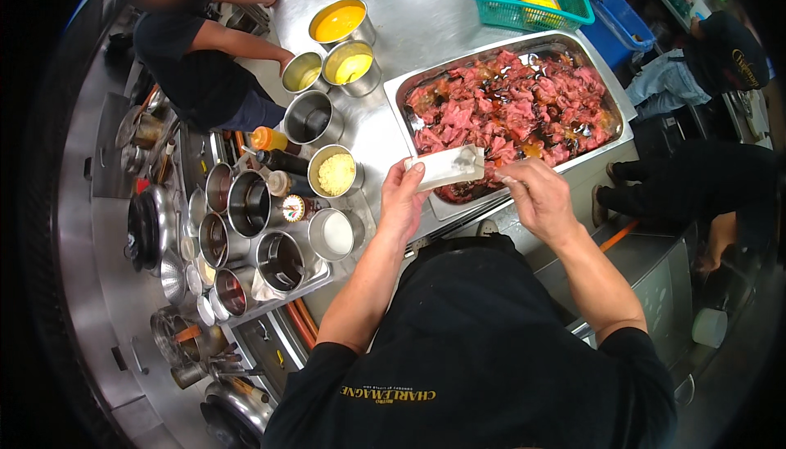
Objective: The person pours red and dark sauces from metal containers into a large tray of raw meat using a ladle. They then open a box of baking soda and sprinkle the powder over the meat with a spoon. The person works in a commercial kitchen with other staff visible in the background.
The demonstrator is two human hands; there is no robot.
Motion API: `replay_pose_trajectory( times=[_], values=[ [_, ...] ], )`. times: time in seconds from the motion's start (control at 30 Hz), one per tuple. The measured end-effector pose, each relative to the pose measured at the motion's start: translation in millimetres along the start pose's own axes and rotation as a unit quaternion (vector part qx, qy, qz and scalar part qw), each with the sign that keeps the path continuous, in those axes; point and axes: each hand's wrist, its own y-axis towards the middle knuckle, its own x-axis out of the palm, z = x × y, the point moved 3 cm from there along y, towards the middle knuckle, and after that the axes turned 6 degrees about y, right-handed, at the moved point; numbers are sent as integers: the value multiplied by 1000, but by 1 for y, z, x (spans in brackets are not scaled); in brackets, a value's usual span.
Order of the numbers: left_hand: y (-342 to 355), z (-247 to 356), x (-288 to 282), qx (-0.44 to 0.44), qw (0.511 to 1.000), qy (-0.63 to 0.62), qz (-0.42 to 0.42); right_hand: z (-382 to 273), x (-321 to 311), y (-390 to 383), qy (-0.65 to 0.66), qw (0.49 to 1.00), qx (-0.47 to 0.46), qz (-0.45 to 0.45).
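Note:
My left hand (403,197) is closed on one end of a pale, flat rectangular packet (442,167), its thumb on top. The packet's other end, greyish and part see-through, reaches over the near edge of a large steel tray (396,99). Raw red meat pieces (524,105) in dark, glossy liquid fill that tray. Just right of the packet is my right hand (542,199), over the tray's near rim. Its thumb and fingers are pinched together; whatever they may hold is too small to make out.
Left of the tray stand steel pots with chopped yellowish bits (336,173), white contents (337,232) and orange liquid (339,22), plus a squeeze bottle (270,139). A green basket (532,13) and blue bin (616,23) are behind. A co-worker (196,48) touches a pot; others are at right.

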Motion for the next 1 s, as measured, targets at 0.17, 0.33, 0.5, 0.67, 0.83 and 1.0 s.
replay_pose_trajectory(
  times=[0.17,0.33,0.5,0.67,0.83,1.0],
  values=[
    [3,-3,-3,7,1000,11,-26,2,4,0,-4,1000,1,-27],
    [2,-6,-7,5,1000,18,-6,-7,-7,5,-34,999,-25,7],
    [-1,-5,3,-6,1000,14,-12,2,6,-7,-5,999,27,24],
    [0,-5,-1,-6,1000,-1,-20,3,-8,-2,6,993,88,76],
    [-2,-5,0,10,1000,8,-25,-7,-14,2,35,996,58,57],
    [-3,-3,2,-1,1000,-12,-24,3,2,-6,15,998,52,26]
  ],
)
